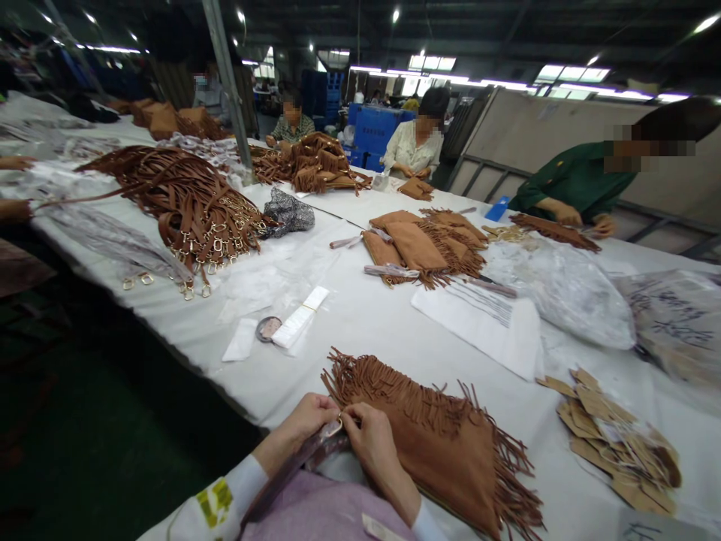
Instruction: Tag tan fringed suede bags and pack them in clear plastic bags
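A brown strap, partly covered in clear plastic film, runs up from my lap to a gold-coloured metal clasp between my hands. My left hand pinches the strap's end beside the clasp. From the other side, the closed fingers of my right hand grip the same clasp. Directly right of that hand, a brown fringed bag lies flat on the white table, its fringe spread along the upper edge and right side. Whether the clasp is joined to the bag is hidden by my fingers.
Brown straps with gold clasps are heaped at the left. Fringed bags are stacked mid-table, near plastic bags. Cardboard tags lie at right; white strips and a tape roll lie ahead. Several people work around the table.
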The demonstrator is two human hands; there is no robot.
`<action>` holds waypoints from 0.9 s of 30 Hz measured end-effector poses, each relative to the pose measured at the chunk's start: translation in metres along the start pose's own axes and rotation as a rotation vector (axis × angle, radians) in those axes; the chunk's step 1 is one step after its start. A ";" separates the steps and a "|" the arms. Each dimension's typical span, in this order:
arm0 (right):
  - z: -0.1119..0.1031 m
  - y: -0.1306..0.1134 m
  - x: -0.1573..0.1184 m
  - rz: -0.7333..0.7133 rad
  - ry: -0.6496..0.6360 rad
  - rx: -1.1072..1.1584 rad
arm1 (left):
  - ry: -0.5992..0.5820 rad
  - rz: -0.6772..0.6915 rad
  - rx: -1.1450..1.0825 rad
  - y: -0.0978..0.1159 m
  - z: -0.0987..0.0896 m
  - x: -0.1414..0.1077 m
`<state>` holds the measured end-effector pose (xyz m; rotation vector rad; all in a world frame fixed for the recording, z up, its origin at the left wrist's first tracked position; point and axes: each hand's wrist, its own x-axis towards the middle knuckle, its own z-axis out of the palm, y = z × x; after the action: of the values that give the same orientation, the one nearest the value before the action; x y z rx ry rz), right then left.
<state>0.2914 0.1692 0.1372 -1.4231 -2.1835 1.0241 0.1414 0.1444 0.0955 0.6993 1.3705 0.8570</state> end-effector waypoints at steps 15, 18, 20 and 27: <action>-0.008 -0.002 0.010 -0.013 0.040 0.339 | -0.008 0.404 0.083 0.040 0.007 -0.005; -0.004 0.003 0.009 0.015 0.041 0.396 | -0.010 0.311 -0.067 0.034 0.011 -0.004; -0.001 0.009 0.007 0.053 0.039 0.465 | 0.023 0.289 -0.094 0.030 0.011 -0.004; 0.008 0.019 0.006 0.112 0.045 0.582 | 0.064 0.298 0.340 0.021 0.007 -0.010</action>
<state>0.2961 0.1759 0.1171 -1.2731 -1.5903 1.4929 0.1464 0.1476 0.1192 1.1697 1.5095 0.8922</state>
